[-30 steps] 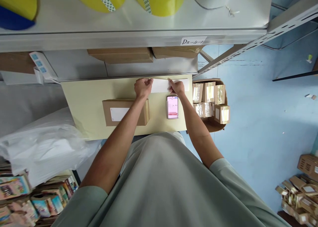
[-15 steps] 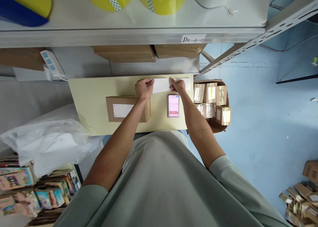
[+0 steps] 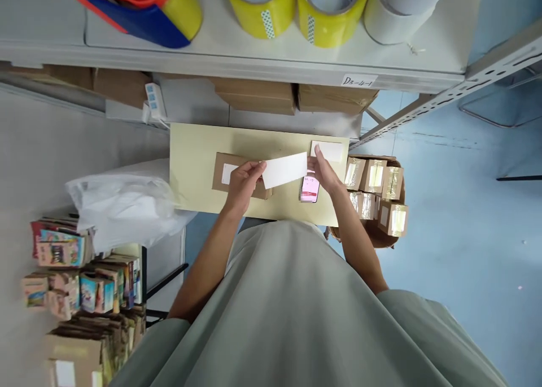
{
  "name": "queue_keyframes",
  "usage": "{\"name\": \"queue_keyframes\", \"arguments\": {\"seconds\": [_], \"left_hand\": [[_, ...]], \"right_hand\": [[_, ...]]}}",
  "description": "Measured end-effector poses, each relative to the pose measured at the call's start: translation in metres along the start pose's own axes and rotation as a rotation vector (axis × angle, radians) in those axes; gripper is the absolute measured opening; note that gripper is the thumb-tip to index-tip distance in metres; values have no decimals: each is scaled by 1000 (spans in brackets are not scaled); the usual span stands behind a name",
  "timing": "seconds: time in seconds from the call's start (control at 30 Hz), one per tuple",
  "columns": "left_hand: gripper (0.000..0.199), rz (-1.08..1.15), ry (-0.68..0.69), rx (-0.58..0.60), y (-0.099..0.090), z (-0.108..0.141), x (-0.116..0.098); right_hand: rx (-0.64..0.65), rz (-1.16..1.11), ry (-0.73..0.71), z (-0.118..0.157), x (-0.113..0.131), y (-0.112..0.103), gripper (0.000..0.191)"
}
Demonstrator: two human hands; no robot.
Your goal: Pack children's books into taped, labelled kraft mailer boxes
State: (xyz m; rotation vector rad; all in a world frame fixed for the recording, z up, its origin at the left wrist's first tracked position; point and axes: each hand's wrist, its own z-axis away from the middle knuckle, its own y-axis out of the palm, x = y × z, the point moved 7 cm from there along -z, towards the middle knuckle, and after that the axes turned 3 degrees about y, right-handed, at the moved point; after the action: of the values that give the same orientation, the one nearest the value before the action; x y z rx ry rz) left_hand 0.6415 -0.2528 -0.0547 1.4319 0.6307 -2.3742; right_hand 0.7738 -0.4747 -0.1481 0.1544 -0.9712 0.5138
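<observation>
My left hand (image 3: 244,183) pinches the left end of a blank white paper slip (image 3: 285,169), which is raised over the table and slightly tilted. At the slip's other end is my right hand (image 3: 325,171), its thumb apart from its fingers; whether the fingertips touch the slip I cannot tell. Beyond that thumb lies more white paper (image 3: 332,151) on the table. A phone (image 3: 310,190) with a lit pink screen rests just below my right hand. Partly covered by my left hand and the slip, a cardboard box (image 3: 219,178) bears a white label.
The pale yellow table (image 3: 190,149) stands before a shelf (image 3: 271,65) holding yellow tape rolls (image 3: 311,31), a tape dispenser (image 3: 182,20) and a white roll (image 3: 387,25). Right of the table is a carton (image 3: 383,241) of small boxes. A plastic bag (image 3: 122,200) and books (image 3: 101,291) are left.
My left hand has lifted the paper slip off the table and drawn it toward me. My right hand's fingers have spread. The view has shifted, showing more of the left side.
</observation>
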Motion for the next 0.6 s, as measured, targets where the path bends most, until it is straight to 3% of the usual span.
{"name": "queue_keyframes", "arguments": {"seconds": [0.07,0.23,0.43,0.6], "left_hand": [[57,5,-22,4,-3,16,-1],[56,5,1,65,-8,49,-9],[35,-108,59,196,-9,89,-32],[32,-214,226,144,-11,102,-54]], "right_hand": [[179,-176,-14,44,3,14,72],[0,-271,-86,110,12,3,61],[-113,-224,-154,137,30,-16,50],[-99,-219,-202,151,39,-22,44]]}}
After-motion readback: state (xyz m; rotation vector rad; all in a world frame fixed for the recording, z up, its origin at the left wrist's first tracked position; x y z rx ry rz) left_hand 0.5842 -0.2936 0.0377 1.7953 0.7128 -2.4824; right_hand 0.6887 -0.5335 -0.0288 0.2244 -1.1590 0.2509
